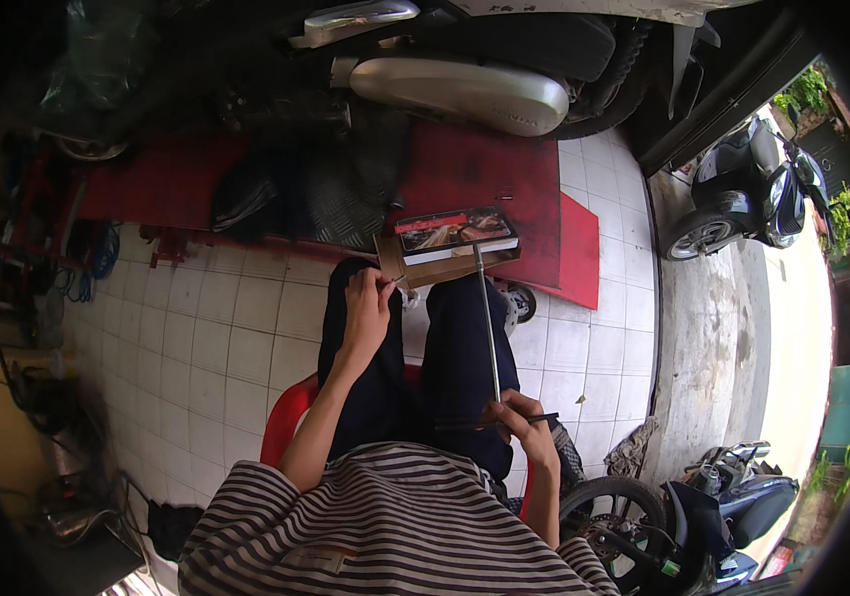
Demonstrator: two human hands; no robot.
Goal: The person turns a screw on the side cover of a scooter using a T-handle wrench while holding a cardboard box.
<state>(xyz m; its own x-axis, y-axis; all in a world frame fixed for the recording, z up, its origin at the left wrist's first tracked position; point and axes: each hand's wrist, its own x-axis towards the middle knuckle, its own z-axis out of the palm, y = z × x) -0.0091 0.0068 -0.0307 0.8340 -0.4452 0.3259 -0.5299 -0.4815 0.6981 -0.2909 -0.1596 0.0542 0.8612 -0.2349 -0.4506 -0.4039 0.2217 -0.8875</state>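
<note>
My right hand [519, 417] is closed around the black crossbar of a T-handle wrench [488, 328], above my right thigh. The wrench's long silver shaft points away from me, and its tip appears over the edge of a printed box [450, 236]. That box, with a dark picture on top and white sides, sits on or in an open brown cardboard box [443, 269] in front of my knees. Over my left knee, my left hand [367, 296] is closed in a pinch beside the cardboard flap. Whatever lies between its fingertips is too small to make out.
A motorcycle with a silver engine cover [460, 94] stands on a red platform [475, 169] ahead. Beneath me is a red stool [284, 412] on white tiles [246, 328]. Parked motorbikes [743, 189] stand at right, one wheel [612, 521] near my right elbow. Blue cables [97, 253] hang at left.
</note>
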